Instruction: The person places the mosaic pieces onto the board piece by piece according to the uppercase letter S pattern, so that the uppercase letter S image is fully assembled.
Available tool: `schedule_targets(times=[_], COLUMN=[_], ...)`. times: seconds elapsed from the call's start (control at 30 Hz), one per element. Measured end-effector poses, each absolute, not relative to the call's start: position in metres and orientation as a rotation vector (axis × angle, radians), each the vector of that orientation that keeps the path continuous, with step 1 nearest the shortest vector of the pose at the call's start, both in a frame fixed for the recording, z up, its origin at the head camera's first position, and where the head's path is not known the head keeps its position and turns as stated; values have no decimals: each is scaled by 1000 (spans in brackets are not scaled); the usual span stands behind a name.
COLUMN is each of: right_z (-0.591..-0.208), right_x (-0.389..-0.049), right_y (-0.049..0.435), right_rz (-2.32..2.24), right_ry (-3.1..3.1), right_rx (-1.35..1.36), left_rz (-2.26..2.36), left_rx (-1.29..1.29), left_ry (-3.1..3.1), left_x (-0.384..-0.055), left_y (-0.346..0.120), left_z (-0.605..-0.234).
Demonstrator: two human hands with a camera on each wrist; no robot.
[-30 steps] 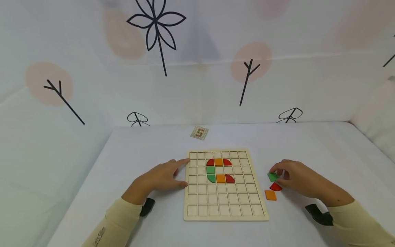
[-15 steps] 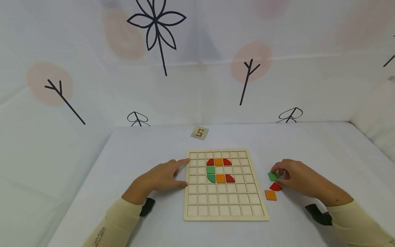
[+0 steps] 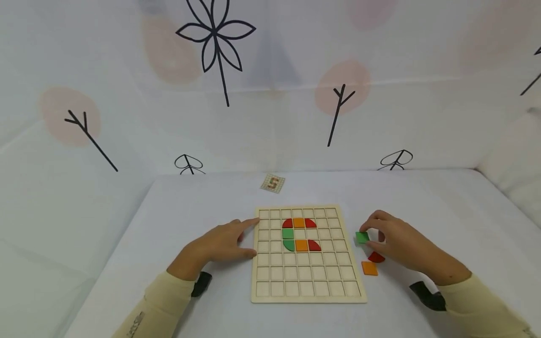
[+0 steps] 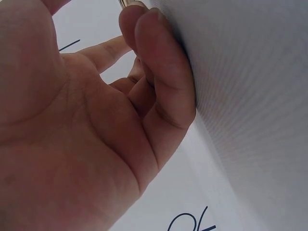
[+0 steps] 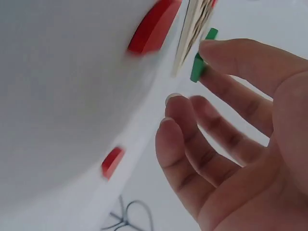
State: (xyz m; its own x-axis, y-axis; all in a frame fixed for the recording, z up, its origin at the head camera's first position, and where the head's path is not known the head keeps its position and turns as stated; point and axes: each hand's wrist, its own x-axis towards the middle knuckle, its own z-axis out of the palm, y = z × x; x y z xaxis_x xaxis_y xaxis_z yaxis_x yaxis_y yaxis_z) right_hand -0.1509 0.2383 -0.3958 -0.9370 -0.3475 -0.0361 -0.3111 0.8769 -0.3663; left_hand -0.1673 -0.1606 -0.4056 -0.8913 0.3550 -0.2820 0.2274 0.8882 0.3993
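My right hand (image 3: 396,240) pinches a green square tile (image 3: 362,237) between thumb and index finger, just right of the wooden grid board (image 3: 290,273). In the right wrist view this green tile (image 5: 196,68) is seen edge-on, held above the white cloth. My left hand (image 3: 223,241) touches the board's left edge with its outstretched index finger and thumb; its other fingers bend on the cloth in the left wrist view. On the board, red quarter-circles (image 3: 310,223), orange squares (image 3: 301,245), a green square (image 3: 288,233) and a green quarter-circle (image 3: 289,245) form a curved shape.
A red quarter-circle tile (image 3: 375,257) and an orange square tile (image 3: 369,268) lie right of the board. Another red piece (image 5: 113,162) shows in the right wrist view. Behind the board lies a small pattern card (image 3: 273,183). Printed cloth walls enclose the table.
My right hand has lifted the green square tile and carried it left, closer to the board. My left hand stays at the board's edge.
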Motion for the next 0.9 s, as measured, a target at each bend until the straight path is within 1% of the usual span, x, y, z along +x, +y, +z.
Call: schedule_targets(times=[0.07, 0.4, 0.6, 0.9], right_z=[-395, -389, -390, -396], right_x=[-149, -141, -137, -133], right_y=[229, 187, 173, 157], right_rz=[-534, -521, -535, -620], right_ry=[2942, 2909, 2897, 2871], right_rx=[-518, -679, -756, -700], left_rz=[515, 507, 496, 503], left_rx=[435, 428, 421, 408], left_ry=[2704, 2700, 2702, 2704], left_x=[-167, -167, -168, -167], left_y=[-161, -162, -160, -159], left_z=[-406, -405, -406, -405])
